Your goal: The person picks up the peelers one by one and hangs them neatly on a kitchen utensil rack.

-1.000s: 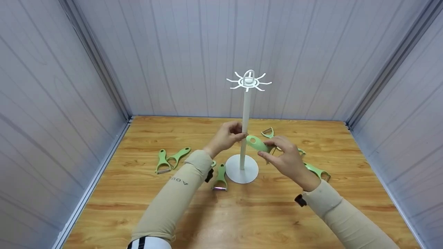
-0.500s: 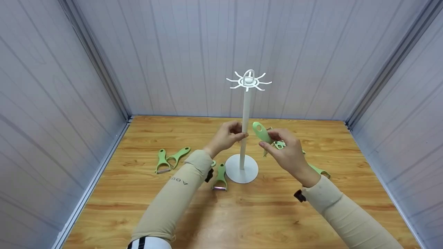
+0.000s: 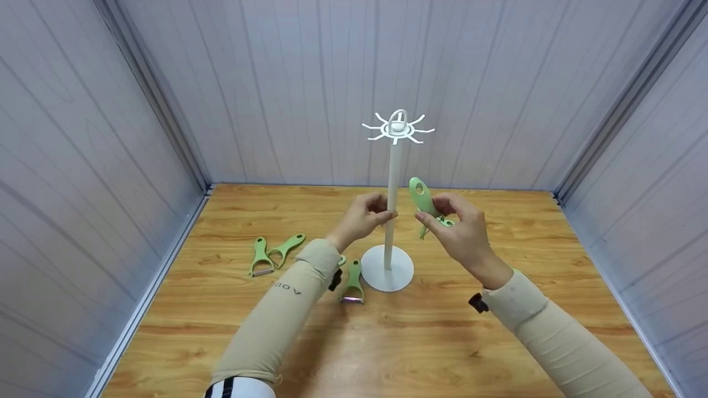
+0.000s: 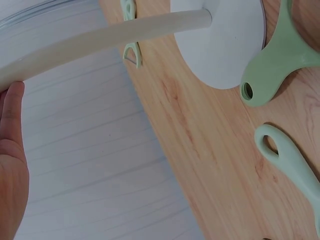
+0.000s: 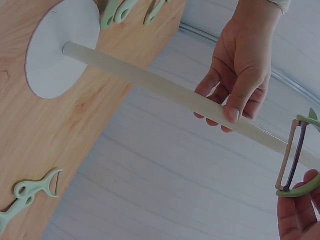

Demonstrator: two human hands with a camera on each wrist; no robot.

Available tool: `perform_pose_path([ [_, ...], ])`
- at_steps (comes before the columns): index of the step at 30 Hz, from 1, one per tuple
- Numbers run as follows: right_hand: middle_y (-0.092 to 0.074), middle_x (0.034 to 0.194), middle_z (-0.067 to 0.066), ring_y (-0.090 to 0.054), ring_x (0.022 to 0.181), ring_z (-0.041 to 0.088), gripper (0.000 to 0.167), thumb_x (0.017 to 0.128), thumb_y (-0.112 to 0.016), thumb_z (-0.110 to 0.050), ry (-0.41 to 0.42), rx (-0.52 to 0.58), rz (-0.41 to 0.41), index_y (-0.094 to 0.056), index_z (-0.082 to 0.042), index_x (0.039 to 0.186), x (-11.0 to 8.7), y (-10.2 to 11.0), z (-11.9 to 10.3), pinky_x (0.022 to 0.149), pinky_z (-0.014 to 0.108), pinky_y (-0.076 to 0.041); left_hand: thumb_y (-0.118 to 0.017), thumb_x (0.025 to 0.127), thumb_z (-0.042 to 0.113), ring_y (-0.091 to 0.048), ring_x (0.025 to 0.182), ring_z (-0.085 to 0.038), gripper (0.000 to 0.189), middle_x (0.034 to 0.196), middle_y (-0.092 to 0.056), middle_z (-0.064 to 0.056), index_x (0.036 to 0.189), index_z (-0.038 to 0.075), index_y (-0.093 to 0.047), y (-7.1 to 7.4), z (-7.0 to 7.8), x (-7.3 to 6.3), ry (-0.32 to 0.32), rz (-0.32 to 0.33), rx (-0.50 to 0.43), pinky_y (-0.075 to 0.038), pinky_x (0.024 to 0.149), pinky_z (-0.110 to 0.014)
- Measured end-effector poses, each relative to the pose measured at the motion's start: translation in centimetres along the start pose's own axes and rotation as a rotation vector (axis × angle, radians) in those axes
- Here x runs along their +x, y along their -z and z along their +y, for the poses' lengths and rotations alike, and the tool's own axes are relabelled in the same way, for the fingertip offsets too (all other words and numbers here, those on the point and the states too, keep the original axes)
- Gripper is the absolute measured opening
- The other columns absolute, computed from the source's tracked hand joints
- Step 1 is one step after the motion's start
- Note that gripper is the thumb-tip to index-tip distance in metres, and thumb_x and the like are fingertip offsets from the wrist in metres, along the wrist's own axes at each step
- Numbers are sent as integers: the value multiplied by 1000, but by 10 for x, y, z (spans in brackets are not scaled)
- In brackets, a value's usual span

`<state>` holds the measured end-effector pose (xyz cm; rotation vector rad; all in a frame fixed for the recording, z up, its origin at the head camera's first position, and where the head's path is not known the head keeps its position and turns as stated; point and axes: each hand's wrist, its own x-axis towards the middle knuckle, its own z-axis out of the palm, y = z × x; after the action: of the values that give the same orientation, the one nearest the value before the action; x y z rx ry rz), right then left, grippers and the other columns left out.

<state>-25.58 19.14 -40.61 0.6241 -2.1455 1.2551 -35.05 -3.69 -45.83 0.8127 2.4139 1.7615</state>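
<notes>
The right hand (image 3: 462, 229) has risen, lifting the pinched peeler (image 3: 420, 193) with it. The peeler's handle now tips more steeply upward; its holed end, just beside the left hand (image 3: 365, 218) at the pole (image 3: 393, 177) a second ago, now stands higher and apart from both. The peelers on the surface (image 3: 553, 237) to the right, largely visible earlier, are now mostly hidden by the right hand and sleeve (image 3: 517, 309).

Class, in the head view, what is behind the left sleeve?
Only the handle tip of a green peeler shows beside the left sleeve; the rest of it is covered there.
</notes>
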Motion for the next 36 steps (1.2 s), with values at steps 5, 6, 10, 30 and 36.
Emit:
perform_pose_path([
  [5, -78, 93, 12, -68, 81, 4, 26, 87, -91, -4, 42, 3, 30, -76, 3, 107, 6, 1, -2, 77, 20, -58, -75, 103, 10, -62, 84, -10, 17, 96, -72, -8, 114, -3, -73, 0, 1, 0, -10, 1, 1, -55, 74, -23],
  [6, -78, 93, 11, -68, 81, 3, 26, 87, -92, -5, 43, 2, 35, -76, 3, 107, 7, 1, -2, 77, 19, -58, -75, 103, 10, -61, 84, -10, 17, 96, -72, -9, 114, -3, -73, 0, 1, 0, -12, 0, 1, -55, 73, -23],
  [10, -79, 92, 11, -69, 80, 2, 26, 87, -92, -6, 45, 2, 57, -77, 2, 106, 13, 3, -5, 77, 20, -58, -75, 103, 9, -62, 84, -9, 17, 96, -73, -10, 114, -4, -73, 0, 1, 0, -18, -1, -10, -55, 74, -22],
  [30, -78, 86, 13, -69, 75, 2, 25, 87, -92, -4, 71, 57, 147, -75, 6, 102, 45, 7, -24, 75, 17, -58, -74, 103, 8, -63, 83, -9, 18, 100, -76, -16, 116, -4, -73, 0, -2, 0, -36, 2, -7, -55, 72, -22],
  [36, -78, 84, 13, -68, 73, 1, 25, 89, -90, -5, 79, 56, 151, -73, 6, 102, 53, 7, -29, 72, 17, -58, -74, 103, 9, -63, 84, -9, 19, 99, -75, -14, 117, -4, -72, -1, -2, 0, -32, 2, -4, -55, 73, -22],
])
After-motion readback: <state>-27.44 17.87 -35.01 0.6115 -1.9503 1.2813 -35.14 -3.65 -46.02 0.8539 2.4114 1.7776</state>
